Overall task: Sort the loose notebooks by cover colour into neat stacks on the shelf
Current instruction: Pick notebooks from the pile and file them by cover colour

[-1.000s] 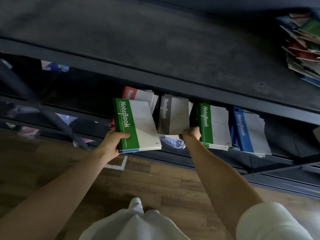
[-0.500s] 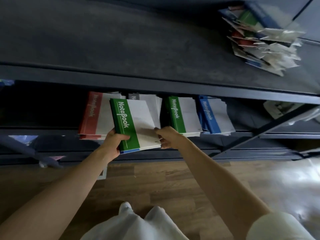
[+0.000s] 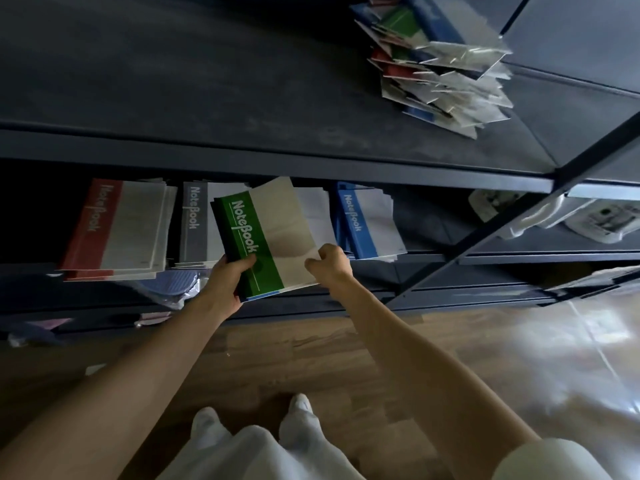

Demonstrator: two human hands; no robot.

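Red stack (image 3: pixel 117 226), grey stack (image 3: pixel 194 223), blue stack (image 3: pixel 367 220) formed. Left hand (image 3: pixel 228 278) gripped green notebook (image 3: pixel 266 237); right hand (image 3: pixel 330 266) pinched its edge. Loose pile (image 3: pixel 440 64) lay unsorted above.

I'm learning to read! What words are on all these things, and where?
"NoteBook": on the red notebook
"NoteBook": on the grey notebook
"NoteBook": on the green notebook
"NoteBook": on the blue notebook
White packets and mixed pile: too blurred to read.

Dim overall; glare on floor (image 3: pixel 554 348) at right, prob. window light; shelf (image 3: pixel 207 81) shadowy, wide-angle bending at edges.
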